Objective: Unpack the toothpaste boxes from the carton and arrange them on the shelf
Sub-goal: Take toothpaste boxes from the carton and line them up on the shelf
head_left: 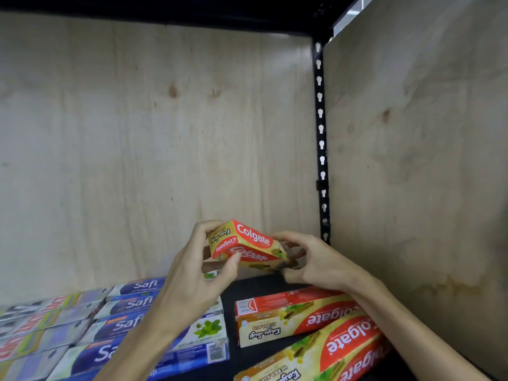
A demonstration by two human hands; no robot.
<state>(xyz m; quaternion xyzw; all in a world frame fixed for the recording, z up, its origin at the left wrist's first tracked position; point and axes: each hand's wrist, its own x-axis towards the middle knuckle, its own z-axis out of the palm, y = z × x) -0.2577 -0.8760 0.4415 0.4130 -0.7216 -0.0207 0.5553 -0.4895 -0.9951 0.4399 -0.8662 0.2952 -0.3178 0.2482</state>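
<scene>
A red and yellow Colgate box (pixel 248 244) hangs in the air in front of the plywood back wall, above the dark shelf board (pixel 264 284). My left hand (pixel 198 273) grips its near left end, thumb under the red face. My right hand (pixel 308 259) pinches its far right end. Below them, two more Colgate boxes lie on the shelf board: one flat (pixel 291 314), another tilted across the front right corner (pixel 324 353). The carton is out of view.
Blue Safi boxes (pixel 129 323) lie in rows left of centre, with silver and red boxes (pixel 41 325) further left. A black slotted upright (pixel 321 144) stands in the back right corner beside the plywood side wall (pixel 426 160).
</scene>
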